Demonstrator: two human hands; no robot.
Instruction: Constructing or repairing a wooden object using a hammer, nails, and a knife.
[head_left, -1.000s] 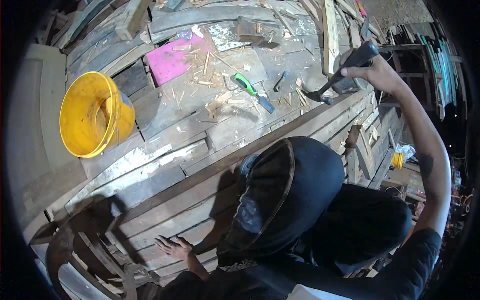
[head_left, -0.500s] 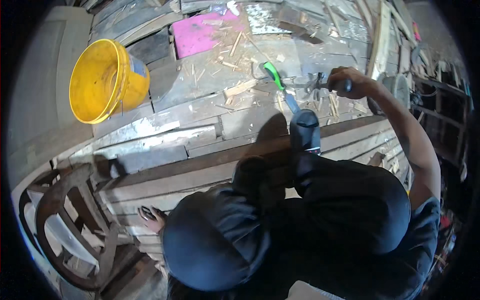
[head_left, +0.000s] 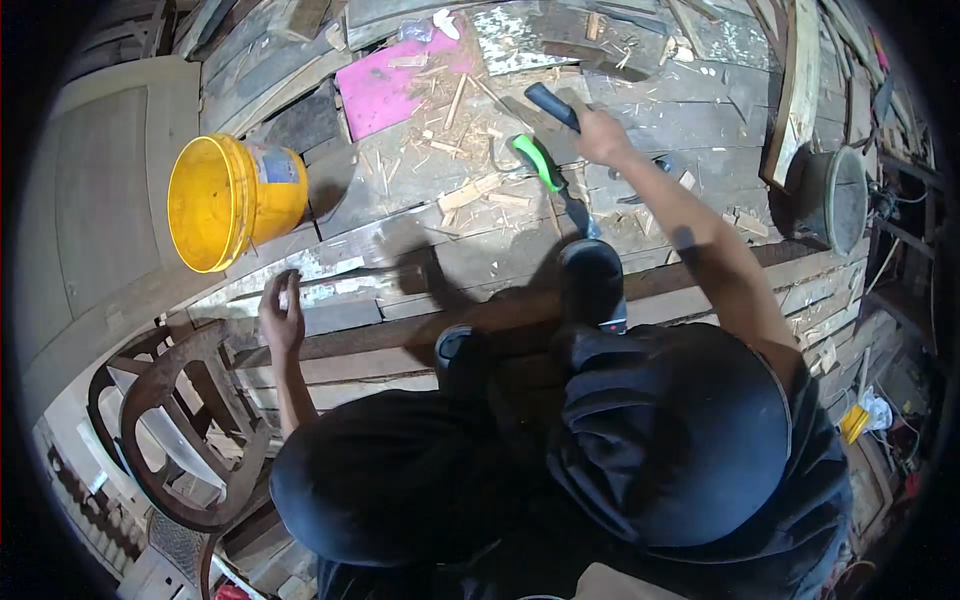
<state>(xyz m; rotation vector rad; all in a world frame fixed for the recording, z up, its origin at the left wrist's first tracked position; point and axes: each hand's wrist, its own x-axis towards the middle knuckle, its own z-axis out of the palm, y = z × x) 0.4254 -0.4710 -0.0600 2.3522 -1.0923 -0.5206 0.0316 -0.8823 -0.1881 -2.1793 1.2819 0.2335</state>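
Observation:
My right hand (head_left: pixel 600 137) is closed around a black-handled tool (head_left: pixel 552 106) above the plank surface (head_left: pixel 660 110); the tool's other end is hidden. Just below it lies a green-handled tool (head_left: pixel 538 163) with a flat grey blade, close to my dark shoe (head_left: pixel 593 280). A small dark metal piece (head_left: pixel 660 162) shows behind my forearm. My left hand (head_left: pixel 282 312), fingers bent and apart, reaches to a white-streaked board (head_left: pixel 335 265) below the yellow bucket (head_left: pixel 210 203); whether it touches the board I cannot tell. My dark-clothed knees fill the lower middle.
A curved dark wooden frame (head_left: pixel 145 440) stands at lower left beside a pale panel (head_left: pixel 115 200). A grey bucket (head_left: pixel 848 200) and a long upright board (head_left: pixel 795 90) are at right. Wood chips (head_left: pixel 462 200) and a pink sheet (head_left: pixel 370 90) lie across the planks.
My left hand has moved up from the lower boards toward the yellow bucket. My right hand has swung leftward with its tool, past the green-handled one. My feet now show.

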